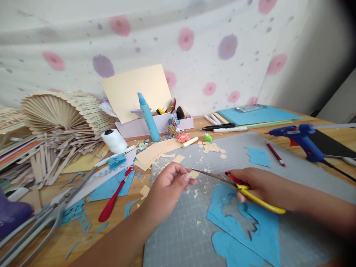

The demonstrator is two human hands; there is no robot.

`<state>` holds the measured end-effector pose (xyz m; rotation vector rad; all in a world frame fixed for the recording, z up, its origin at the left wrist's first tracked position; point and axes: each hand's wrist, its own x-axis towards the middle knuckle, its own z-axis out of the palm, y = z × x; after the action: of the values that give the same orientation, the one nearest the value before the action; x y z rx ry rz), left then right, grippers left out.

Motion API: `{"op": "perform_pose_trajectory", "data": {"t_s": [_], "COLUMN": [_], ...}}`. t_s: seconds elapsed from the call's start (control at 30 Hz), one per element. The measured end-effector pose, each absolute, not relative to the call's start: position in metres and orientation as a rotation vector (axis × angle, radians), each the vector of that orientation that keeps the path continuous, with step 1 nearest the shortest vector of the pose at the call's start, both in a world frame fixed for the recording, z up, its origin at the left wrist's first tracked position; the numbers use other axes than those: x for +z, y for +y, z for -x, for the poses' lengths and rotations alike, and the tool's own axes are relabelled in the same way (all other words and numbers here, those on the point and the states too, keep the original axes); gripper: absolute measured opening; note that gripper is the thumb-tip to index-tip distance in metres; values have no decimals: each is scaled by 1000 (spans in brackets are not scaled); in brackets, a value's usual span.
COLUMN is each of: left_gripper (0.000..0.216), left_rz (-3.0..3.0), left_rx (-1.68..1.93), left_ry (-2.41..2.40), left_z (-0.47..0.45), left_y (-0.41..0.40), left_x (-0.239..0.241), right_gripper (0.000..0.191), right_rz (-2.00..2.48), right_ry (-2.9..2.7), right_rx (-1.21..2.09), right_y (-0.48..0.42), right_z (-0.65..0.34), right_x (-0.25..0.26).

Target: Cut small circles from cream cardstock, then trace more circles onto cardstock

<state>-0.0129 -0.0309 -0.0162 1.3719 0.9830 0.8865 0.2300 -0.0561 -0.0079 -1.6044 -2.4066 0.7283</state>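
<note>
Between the thumb and fingers of my left hand [174, 182] is a small cream paper piece [194, 173]. My right hand [260, 185] grips yellow-handled scissors [247, 191], whose blades point left and reach the edge of that piece. A red object shows by the right fingers; part of it is hidden. Under both hands lies a grey cutting mat [178, 237] with small cream scraps scattered on it. Blue paper [267, 222] with a cut-out opening rests below the scissors. Round cream paper discs [211, 147] are heaped farther back on the mat.
Large metal scissors [55, 209] and a red-handled tool [111, 205] lie at left, near a thread spool [114, 141]. A blue glue gun [300, 139] rests at right by a red pencil [275, 154]. A blue bottle [150, 120] stands before a white box [133, 128].
</note>
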Motion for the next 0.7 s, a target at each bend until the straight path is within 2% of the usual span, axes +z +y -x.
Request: {"op": "perform_pose_trajectory", "data": {"t_s": [0.1, 0.23, 0.4, 0.57, 0.7], "left_gripper": [22, 15, 12, 10, 11], "left_rz": [-1289, -1303, -1330, -1377, -1398], "left_rx": [844, 954, 984, 973, 983], "left_ry": [906, 902, 933, 923, 928], "left_z": [10, 9, 10, 11, 10], "left_y": [-33, -34, -33, -37, -39], "left_x": [-14, -12, -12, -10, -8], "right_gripper": [13, 8, 15, 8, 15], "right_rz": [1616, 1638, 1713, 1637, 1589], "right_ry": [-2423, -2400, -2445, -2481, -2452], "right_rx": [787, 862, 739, 761, 745], "right_y": [-54, -53, -55, -60, -63], "right_z": [-229, -228, -228, -234, -235], "right_x": [-10, -10, -5, -1, 1]}}
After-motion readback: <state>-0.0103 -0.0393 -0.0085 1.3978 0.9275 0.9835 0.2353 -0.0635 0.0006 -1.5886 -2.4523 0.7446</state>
